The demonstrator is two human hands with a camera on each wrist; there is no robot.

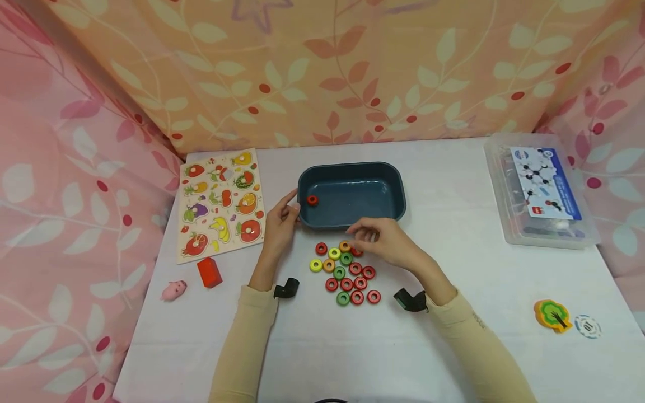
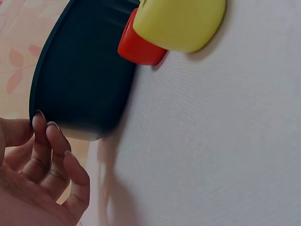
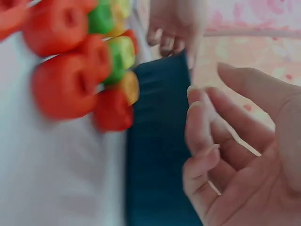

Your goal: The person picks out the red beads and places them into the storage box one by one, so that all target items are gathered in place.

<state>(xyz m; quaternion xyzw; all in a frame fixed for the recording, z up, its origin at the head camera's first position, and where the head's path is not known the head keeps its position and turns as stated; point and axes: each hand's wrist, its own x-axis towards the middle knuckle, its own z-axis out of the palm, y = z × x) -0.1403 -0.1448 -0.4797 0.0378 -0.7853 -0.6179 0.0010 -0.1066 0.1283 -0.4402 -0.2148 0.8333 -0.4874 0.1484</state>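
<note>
A dark blue rectangular tray (image 1: 353,224) stands on the white table with one red ring bead (image 1: 313,200) inside, near its left end. My left hand (image 1: 280,224) holds the tray's left end, its fingertips at the rim in the left wrist view. My right hand (image 1: 385,240) hovers by the tray's front wall, above the far edge of a group of ring beads (image 1: 346,284) in red, green, yellow and orange. In the right wrist view, that hand's fingers (image 3: 200,127) are loosely bent, with nothing between them and the thumb.
At the left lie a fruit puzzle board (image 1: 229,204), a red block (image 1: 209,272) and a pink pig figure (image 1: 173,290). A clear plastic case (image 1: 544,190) sits at the back right. Nearer on the right are a tree-shaped piece (image 1: 552,315) and a round white chip (image 1: 588,326).
</note>
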